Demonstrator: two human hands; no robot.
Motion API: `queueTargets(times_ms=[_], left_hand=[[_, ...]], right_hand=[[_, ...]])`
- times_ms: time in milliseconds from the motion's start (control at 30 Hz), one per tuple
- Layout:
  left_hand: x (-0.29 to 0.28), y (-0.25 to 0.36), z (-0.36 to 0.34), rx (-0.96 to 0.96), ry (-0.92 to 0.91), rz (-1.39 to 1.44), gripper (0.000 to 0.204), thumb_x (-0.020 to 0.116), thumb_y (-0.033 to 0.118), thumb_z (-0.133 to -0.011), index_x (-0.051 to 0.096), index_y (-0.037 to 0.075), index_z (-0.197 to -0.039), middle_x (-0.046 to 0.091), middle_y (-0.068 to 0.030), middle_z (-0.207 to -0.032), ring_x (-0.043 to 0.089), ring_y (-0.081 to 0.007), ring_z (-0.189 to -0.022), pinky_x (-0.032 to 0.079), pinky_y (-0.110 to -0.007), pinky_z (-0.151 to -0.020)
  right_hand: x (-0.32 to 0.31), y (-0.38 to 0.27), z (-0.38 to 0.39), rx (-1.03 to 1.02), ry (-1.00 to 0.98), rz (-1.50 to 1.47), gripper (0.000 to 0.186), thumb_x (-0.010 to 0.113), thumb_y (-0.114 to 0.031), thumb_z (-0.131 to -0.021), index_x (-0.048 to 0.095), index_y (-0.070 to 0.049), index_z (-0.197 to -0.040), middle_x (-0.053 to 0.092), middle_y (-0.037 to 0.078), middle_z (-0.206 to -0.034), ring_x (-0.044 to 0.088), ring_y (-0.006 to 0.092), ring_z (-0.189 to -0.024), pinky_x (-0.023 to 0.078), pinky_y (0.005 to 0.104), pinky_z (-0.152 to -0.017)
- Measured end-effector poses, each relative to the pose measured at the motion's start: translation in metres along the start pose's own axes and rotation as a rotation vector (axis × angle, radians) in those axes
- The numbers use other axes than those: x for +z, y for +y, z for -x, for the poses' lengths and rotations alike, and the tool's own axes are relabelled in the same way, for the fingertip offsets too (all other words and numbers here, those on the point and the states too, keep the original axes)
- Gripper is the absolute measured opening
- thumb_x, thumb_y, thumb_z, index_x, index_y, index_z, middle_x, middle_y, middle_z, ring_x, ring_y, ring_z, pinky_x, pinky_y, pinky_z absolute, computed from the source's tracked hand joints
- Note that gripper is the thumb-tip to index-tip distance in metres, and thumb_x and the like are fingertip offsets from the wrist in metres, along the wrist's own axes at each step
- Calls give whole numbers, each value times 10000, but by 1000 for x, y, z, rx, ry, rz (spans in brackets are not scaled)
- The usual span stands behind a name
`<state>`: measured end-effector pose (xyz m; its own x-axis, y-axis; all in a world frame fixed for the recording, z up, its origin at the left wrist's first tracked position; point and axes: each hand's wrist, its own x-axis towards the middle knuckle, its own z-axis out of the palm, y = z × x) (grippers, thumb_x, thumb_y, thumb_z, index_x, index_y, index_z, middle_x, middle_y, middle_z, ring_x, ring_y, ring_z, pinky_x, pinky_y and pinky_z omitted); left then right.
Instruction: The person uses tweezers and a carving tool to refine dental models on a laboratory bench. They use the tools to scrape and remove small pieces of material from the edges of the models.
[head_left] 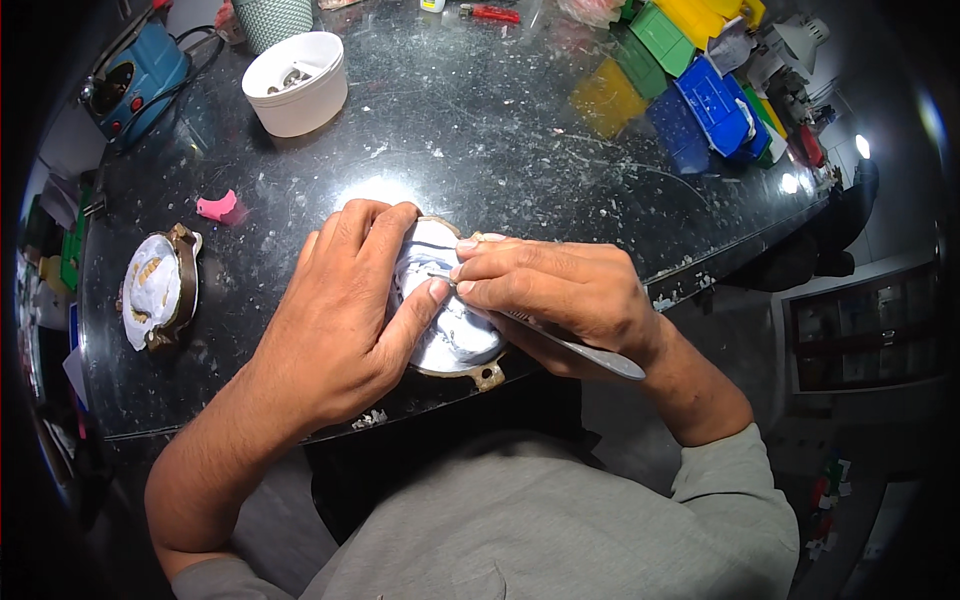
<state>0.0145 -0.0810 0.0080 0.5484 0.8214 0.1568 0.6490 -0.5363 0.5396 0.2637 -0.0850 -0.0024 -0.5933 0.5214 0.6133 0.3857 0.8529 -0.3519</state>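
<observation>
Near the front edge of the table lies a brass dental flask half [487, 377], filled with white plaster [440, 352]. My left hand [350, 290] is wrapped round its left side, the thumb pressing on the plaster near the middle. In my right hand [560, 290] is a slim metal spatula [610, 361], pinched by the fingers. Its broad rounded end sticks out to the lower right, while its other end meets the plaster beside my left thumb. My fingers partly hide the plaster's shape and the working tip.
Another plaster-filled flask half [155, 290] rests at the left. A pink piece [217, 206] lies beyond it. Farther back stand a white tub [295, 85] with small metal parts, a blue machine [145, 75] with a cable, and blue [720, 108], green and yellow bins.
</observation>
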Motion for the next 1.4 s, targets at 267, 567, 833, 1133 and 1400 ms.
queueTargets(times_ms=[267, 567, 833, 1133, 1400], left_hand=[[-1, 1, -1, -42, -37, 45, 572, 596, 383, -1090, 502, -47, -1456, 531, -227, -1367, 540, -391, -1308, 429, -475, -1127], [-1, 2, 1, -50, -33, 59, 615, 655, 384, -1054, 499, -17, -1494, 529, -224, -1383, 531, -386, -1334, 413, -478, -1153], [5, 1, 1, -13, 9, -3, 639, 716, 382, -1014, 515, -41, -1448, 534, -228, -1355, 544, -386, -1292, 430, -487, -1127], [4, 4, 2, -10, 9, -19, 604, 716, 347, -1008, 520, -43, -1425, 543, -230, -1328, 558, -387, -1262, 435, -484, -1111], [6, 19, 11, -114, 47, -77, 602, 683, 357, -1035, 517, -48, -1448, 550, -238, -1251, 595, -375, -1147, 475, -488, -1014]], right_hand=[[-4, 4, 2, 70, -55, -81, 188, 814, -80, -919, 740, -43, -1087, 797, 151, -1142, 800, 279, -1062, 668, 376, -936], [1, -3, 8, 71, -1, -83, 197, 819, -42, -907, 733, -49, -1084, 794, 160, -1142, 781, 290, -1137, 639, 421, -1030], [-5, -6, 2, 47, -42, -68, 223, 825, -33, -883, 714, -22, -1075, 786, 168, -1105, 782, 305, -1128, 641, 435, -1030], [-9, -16, -5, 81, -74, -38, 148, 798, 11, -873, 709, 3, -991, 785, 180, -1037, 794, 321, -1078, 649, 425, -1011], [-19, -3, 16, 202, 71, -286, 224, 771, 89, -876, 761, 23, -1089, 796, 178, -1116, 782, 317, -1125, 607, 453, -1054]])
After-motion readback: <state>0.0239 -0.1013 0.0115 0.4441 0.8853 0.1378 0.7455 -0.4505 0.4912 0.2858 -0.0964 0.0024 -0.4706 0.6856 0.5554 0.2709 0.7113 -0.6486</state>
